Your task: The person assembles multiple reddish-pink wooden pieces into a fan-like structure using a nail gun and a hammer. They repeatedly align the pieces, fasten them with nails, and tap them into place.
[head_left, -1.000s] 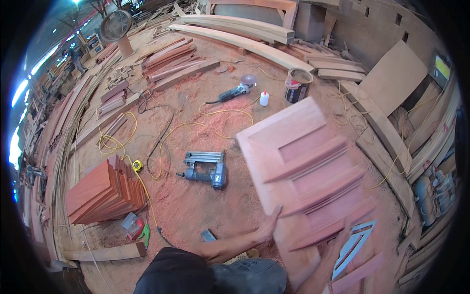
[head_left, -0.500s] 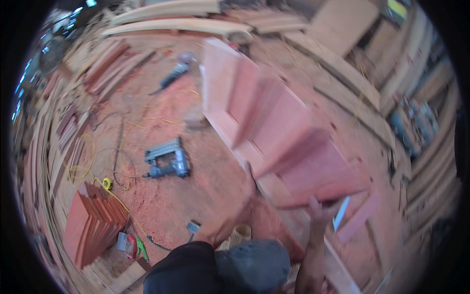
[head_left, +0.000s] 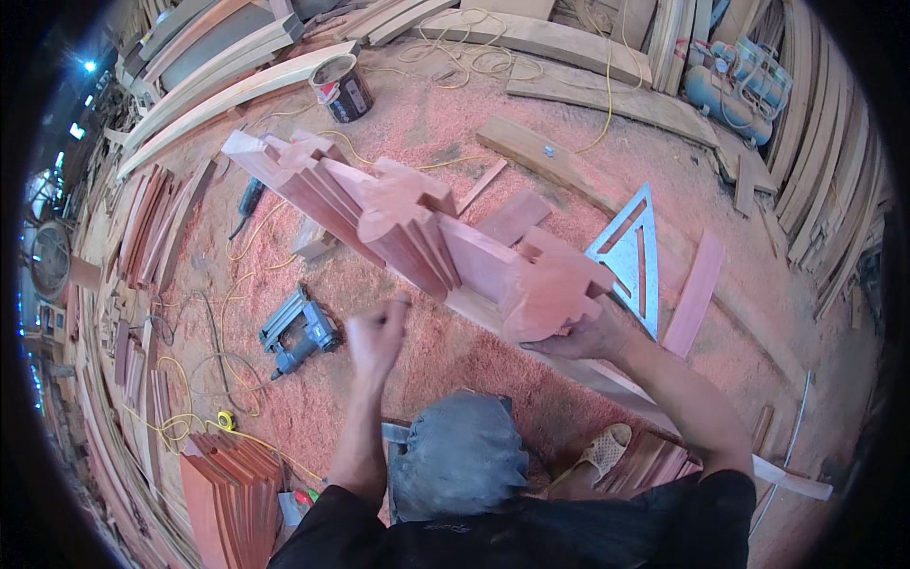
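A long reddish wooden moulding assembly [head_left: 441,242] runs from upper left to lower right, its stepped, profiled blocks joined by flat boards. At its near end my right hand [head_left: 592,334] grips the last profiled block, with some fingers hidden beneath it. My left hand [head_left: 376,339], slightly blurred, is closed in a fist left of the assembly and apart from it; nothing shows in it. On the dusty floor to its left lies a blue-grey nail gun [head_left: 299,332]. A metal triangular square [head_left: 630,261] rests beyond my right hand, beside the assembly.
Reddish cut boards [head_left: 232,493] stand stacked at lower left, near a yellow tape measure [head_left: 226,419]. A dark bucket [head_left: 343,90] stands at the far side. A blue air compressor [head_left: 735,95] sits far right among long planks. Yellow cords [head_left: 232,322] trail over the sawdust.
The assembly has turned, now showing its profiled edges upward. My right hand has shifted onto the near block. My left hand has risen from low near my leg toward the assembly.
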A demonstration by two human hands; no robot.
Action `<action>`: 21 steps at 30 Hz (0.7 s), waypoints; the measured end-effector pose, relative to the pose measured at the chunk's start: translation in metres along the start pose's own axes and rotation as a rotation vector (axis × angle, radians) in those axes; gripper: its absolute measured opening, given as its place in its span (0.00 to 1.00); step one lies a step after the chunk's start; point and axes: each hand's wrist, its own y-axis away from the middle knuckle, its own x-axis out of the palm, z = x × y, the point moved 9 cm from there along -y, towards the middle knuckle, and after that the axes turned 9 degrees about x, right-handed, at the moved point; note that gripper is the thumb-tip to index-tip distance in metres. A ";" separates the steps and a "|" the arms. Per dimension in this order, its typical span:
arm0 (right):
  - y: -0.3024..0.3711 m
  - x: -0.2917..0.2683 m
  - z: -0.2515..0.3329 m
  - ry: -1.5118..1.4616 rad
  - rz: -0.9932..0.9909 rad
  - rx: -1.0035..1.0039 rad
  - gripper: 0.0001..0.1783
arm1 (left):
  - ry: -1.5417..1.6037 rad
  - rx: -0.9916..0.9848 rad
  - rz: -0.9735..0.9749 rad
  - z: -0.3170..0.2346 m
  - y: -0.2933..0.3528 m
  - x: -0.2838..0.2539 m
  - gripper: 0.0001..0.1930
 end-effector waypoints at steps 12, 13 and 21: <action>0.032 0.011 -0.065 0.068 0.255 0.199 0.43 | -0.152 1.235 0.338 -0.319 0.042 0.037 0.42; 0.039 0.012 -0.079 0.157 0.225 0.247 0.43 | -0.144 1.323 0.294 -0.324 0.045 0.038 0.40; 0.089 0.043 -0.145 0.447 0.444 0.706 0.33 | -0.065 1.407 0.195 -0.310 0.034 0.042 0.34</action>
